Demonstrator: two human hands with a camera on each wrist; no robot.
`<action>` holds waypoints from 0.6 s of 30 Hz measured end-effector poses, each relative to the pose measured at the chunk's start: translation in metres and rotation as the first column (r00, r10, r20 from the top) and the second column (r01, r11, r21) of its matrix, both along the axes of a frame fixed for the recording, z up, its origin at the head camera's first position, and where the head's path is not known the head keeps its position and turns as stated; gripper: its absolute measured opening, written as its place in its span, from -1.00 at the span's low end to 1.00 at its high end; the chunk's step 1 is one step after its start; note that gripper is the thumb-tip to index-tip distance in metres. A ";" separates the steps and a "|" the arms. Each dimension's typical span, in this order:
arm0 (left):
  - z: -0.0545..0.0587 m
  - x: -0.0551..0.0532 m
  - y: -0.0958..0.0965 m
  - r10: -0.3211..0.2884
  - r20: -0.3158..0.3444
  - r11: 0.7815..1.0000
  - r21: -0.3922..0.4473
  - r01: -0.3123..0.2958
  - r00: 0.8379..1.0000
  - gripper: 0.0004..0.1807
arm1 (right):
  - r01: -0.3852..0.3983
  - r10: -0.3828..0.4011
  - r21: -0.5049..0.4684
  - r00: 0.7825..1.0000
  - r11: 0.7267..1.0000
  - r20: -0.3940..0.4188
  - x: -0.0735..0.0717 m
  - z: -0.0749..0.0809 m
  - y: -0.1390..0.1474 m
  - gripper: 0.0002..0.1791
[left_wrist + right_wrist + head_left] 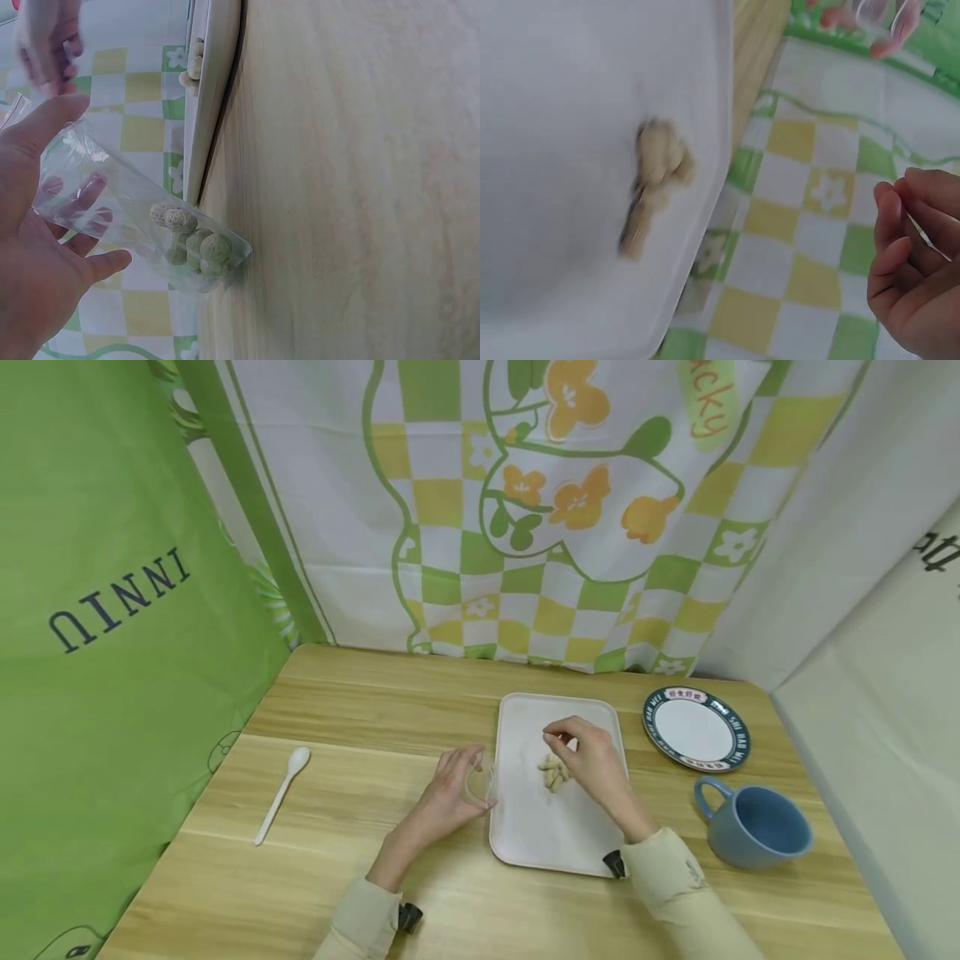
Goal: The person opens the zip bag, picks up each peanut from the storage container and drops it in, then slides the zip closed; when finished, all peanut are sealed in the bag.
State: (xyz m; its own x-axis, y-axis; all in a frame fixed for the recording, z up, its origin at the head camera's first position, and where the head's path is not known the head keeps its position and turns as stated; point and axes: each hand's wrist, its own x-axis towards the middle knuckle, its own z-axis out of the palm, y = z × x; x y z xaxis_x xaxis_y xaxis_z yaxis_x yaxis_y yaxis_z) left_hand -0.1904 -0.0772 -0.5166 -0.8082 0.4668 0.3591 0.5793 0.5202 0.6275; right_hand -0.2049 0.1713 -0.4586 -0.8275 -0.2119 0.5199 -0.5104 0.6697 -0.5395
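Note:
My left hand [448,789] holds a clear plastic bag [112,187], its thumb on one side and fingers showing through the film. Several unshelled peanuts [202,247] lie in the bag's bottom corner, low by the tabletop. The bag is just left of a white rectangular tray [525,827], where a small pile of peanuts [553,774] lies near the middle. Above that pile is my right hand [596,760], fingers curled and thumb and fingertips together. No peanut is visible between those tips in the right wrist view.
A white spoon [283,793] lies at the left of the wooden table [360,702]. Right of the tray are a plate [693,729] with a dark patterned rim and a blue mug [750,839]. A patterned curtain [517,585] hangs along the back edge.

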 end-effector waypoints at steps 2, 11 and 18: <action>0.000 0.001 0.000 0.000 0.004 1.000 0.000 0.000 1.000 -0.12 | 0.040 -0.041 0.019 0.998 0.999 0.052 -0.004 -0.005 0.013 -0.92; -0.001 -0.001 0.000 0.006 -0.010 1.000 -0.006 -0.006 1.000 -0.12 | 0.020 -0.076 0.180 0.949 0.983 0.307 -0.011 -0.034 0.047 -0.81; -0.001 -0.001 0.000 0.006 -0.024 1.000 0.010 -0.006 1.000 -0.13 | 0.001 -0.091 0.233 0.922 0.973 0.377 -0.012 -0.044 0.054 -0.78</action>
